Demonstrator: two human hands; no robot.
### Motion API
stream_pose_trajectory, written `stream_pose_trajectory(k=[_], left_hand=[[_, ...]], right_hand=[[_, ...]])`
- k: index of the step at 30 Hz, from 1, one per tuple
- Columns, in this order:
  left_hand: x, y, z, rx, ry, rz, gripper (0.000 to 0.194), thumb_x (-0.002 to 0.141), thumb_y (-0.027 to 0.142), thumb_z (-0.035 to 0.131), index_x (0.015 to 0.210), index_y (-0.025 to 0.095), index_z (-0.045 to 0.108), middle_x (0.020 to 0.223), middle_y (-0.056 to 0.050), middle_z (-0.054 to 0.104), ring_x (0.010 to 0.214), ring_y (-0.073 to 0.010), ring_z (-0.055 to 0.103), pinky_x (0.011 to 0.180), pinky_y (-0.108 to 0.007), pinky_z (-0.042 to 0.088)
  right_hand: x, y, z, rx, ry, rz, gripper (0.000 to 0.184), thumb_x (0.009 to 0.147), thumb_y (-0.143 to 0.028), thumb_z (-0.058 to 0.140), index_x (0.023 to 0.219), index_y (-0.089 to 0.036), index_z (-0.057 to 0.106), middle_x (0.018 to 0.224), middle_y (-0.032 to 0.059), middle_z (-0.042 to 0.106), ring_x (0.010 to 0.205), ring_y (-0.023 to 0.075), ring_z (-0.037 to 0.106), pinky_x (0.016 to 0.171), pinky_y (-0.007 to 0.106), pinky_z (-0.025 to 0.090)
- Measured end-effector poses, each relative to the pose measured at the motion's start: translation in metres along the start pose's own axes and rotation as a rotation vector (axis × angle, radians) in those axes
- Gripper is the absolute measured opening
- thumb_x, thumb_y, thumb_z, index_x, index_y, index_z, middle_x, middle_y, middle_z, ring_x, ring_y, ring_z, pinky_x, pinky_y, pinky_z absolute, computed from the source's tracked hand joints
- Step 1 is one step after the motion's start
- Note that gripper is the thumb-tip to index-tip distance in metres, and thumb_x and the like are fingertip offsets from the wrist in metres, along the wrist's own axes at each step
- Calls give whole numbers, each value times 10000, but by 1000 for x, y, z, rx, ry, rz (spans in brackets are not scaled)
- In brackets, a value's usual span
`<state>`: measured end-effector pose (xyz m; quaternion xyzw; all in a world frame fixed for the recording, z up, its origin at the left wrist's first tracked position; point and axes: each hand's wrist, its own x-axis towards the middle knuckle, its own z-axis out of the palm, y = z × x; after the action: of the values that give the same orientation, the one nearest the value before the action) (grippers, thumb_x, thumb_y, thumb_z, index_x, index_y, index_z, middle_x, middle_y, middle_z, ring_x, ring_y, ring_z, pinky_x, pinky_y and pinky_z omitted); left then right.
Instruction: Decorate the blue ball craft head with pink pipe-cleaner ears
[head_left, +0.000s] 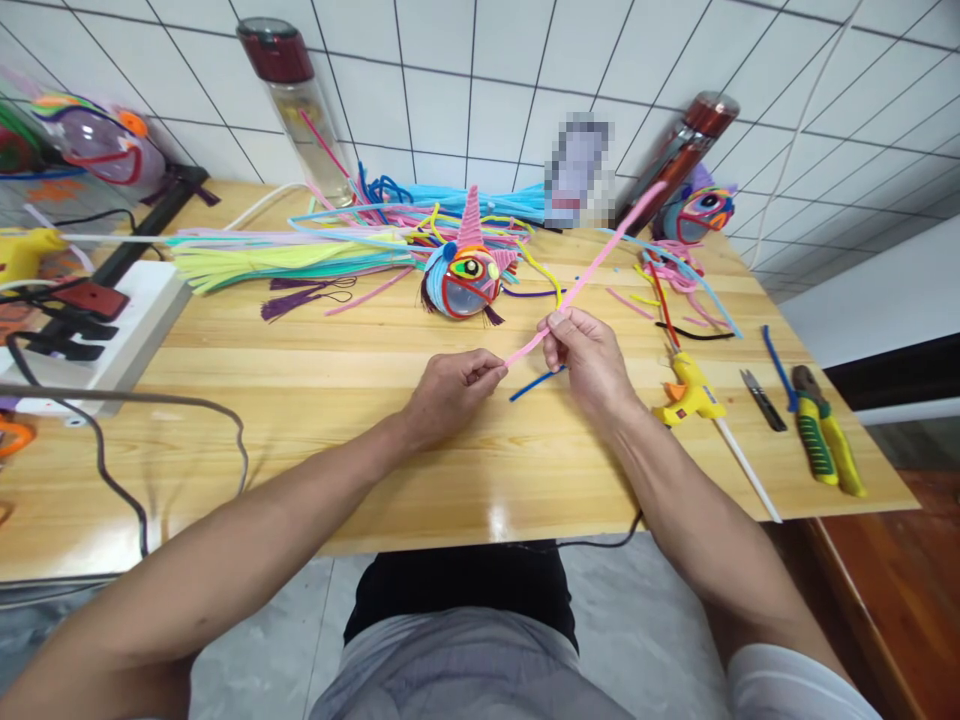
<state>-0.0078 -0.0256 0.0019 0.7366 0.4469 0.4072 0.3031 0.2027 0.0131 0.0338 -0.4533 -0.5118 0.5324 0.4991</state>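
Both of my hands hold one long pink pipe cleaner [600, 262] above the wooden table [315, 400]. My left hand [450, 385] pinches its near end, fingers closed. My right hand [589, 355] grips it a little further along, and the rest slants up and to the right. A short blue pipe cleaner [534, 383] lies on the table between my hands. Just beyond them sits a colourful round fish-like craft [465, 278] with a pink horn and a big eye.
A heap of coloured pipe cleaners [300, 250] spreads across the table's back. A yellow glue gun [690, 392], small scissors [763, 400] and yellow-green pliers [825, 440] lie at right. A second craft [701, 212] and two bottles stand by the tiled wall. Power strip [127, 330] and cables at left.
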Motion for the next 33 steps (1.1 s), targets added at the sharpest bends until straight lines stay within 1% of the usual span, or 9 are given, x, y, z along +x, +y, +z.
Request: stream_pose_trajectory(k=[2,6,11,15,19,25,30,33], left_hand=[[0,0,-1,3,-7,0,193,1005,297,646,900,184,763,630,42,623,565,-101,489,602,-234,415],[0,-1,-1,1,-16,-4,193,997,300,649,893,183,762,621,45,614,559,-97,474,595,-231,402],[1,-2,-1,16,-35,13,201,1003,301,644,880,184,751,629,47,603,562,-96,475,604,-238,401],[1,0,-2,14,-35,-11,209,1003,314,642,875,188,749,618,50,593,560,-101,467,599,-241,399],[0,1,-2,-3,-23,-22,213,997,317,644,871,185,752,616,49,595,564,-101,464,602,-240,396],[0,0,-2,1,-22,-17,200,991,306,648,868,189,752,601,55,580,552,-99,457,595,-241,389],[0,0,-2,-5,-24,-21,206,993,305,650,856,185,747,601,57,571,549,-95,451,592,-239,386],[0,1,-2,-4,-27,-26,207,996,305,646,862,185,749,605,54,584,549,-95,461,592,-238,391]], right_hand=[[0,0,0,-2,3,-1,520,798,-713,857,814,-216,704,599,-45,568,476,94,471,468,236,405],[2,-1,-2,3,63,-26,506,822,-712,819,838,-220,699,614,-41,575,483,102,488,464,242,398],[4,-1,-3,-18,102,-40,458,821,-651,813,766,-217,677,551,-48,540,459,97,458,463,239,390],[4,-1,-3,-20,98,-22,535,833,-746,788,793,-227,667,588,-43,569,459,98,476,451,238,394],[5,-2,-3,-14,113,-15,619,843,-832,746,760,-227,640,562,-47,534,445,97,466,435,238,384],[9,0,-5,20,186,-15,606,869,-820,733,768,-230,643,541,-53,517,426,96,443,420,238,374],[10,0,-7,67,165,-10,623,837,-828,774,739,-227,640,526,-57,497,434,94,439,418,230,368],[10,-1,-7,93,186,-1,633,819,-836,786,744,-221,656,535,-55,510,434,90,447,411,225,360]])
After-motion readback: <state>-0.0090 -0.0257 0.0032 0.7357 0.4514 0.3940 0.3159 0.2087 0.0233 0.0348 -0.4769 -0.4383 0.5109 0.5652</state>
